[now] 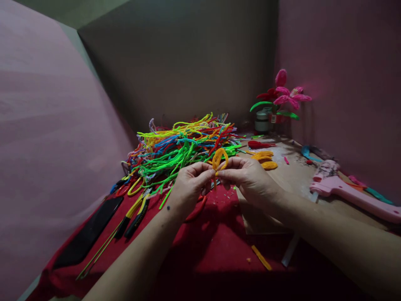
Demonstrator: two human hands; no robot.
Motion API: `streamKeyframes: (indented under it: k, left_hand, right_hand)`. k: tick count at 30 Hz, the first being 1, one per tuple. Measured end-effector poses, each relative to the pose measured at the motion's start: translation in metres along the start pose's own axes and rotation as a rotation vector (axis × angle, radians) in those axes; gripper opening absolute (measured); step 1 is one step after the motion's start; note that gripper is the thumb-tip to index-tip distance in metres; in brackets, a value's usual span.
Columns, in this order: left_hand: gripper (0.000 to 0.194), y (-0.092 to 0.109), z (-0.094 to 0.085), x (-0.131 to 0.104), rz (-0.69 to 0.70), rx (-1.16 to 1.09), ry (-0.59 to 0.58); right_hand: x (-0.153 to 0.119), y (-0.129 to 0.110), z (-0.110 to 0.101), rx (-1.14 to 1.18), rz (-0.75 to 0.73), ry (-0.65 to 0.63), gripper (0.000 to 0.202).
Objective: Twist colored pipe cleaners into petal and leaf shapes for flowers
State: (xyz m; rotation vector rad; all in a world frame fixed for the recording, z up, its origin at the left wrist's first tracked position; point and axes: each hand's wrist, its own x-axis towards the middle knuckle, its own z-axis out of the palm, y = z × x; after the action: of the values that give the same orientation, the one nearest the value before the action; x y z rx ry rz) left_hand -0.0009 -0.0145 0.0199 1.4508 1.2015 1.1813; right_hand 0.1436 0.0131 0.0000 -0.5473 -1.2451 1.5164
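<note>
An orange pipe cleaner (219, 157), bent into upright loops, is held up between my two hands over the table. My left hand (194, 184) pinches its lower end from the left with thumb and fingers. From the right, my right hand (247, 177) grips the same base in a pinch. A short tail of the pipe cleaner hangs below the fingertips. Behind my hands lies a big heap of coloured pipe cleaners (178, 154). Several finished orange petal shapes (265, 158) rest just beyond my right hand.
Yellow-black pliers (134, 215) and a dark phone-like slab (89, 232) lie at left on the red cloth (213, 251). At right are a pink glue gun (354, 194) and a cardboard sheet (263, 217). Pink pipe-cleaner flowers (293, 98) stand at the back right. An orange strip (261, 257) lies in front.
</note>
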Motion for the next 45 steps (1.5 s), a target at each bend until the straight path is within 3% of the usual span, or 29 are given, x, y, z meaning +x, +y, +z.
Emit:
streamKeyframes:
  k: [6,13,18,22,27,33,38,45]
  left_hand:
    - [0.013,0.002,0.007,-0.004,-0.059,-0.015,0.037]
    - [0.013,0.003,0.011,-0.006,-0.046,-0.004,0.061]
    - [0.016,-0.004,0.011,-0.006,0.036,0.158,0.076]
    - [0.016,-0.011,0.013,-0.008,0.213,0.442,0.162]
    - [0.016,-0.016,0.012,-0.009,0.353,0.679,0.207]
    - [0.014,-0.015,0.007,-0.009,0.338,0.7,0.238]
    - [0.013,-0.012,0.008,-0.011,0.378,0.765,0.285]
    - [0.012,-0.016,0.014,-0.012,0.452,0.765,0.32]
  right_hand:
    - [-0.002,-0.007,0.002,-0.14,-0.102,0.132,0.01]
    - [-0.003,-0.005,0.002,-0.363,-0.127,0.141,0.007]
    - [-0.005,-0.003,0.001,-0.675,-0.277,0.148,0.008]
    - [-0.006,-0.003,0.001,-0.83,-0.321,0.15,0.012]
    - [-0.005,-0.006,0.002,-0.71,-0.198,0.086,0.011]
    - [-0.007,-0.01,0.001,-0.643,-0.17,0.068,0.028]
    - [-0.006,-0.006,-0.001,-0.659,-0.161,0.09,0.029]
    - [-0.003,-0.001,0.0,-0.393,0.034,-0.004,0.027]
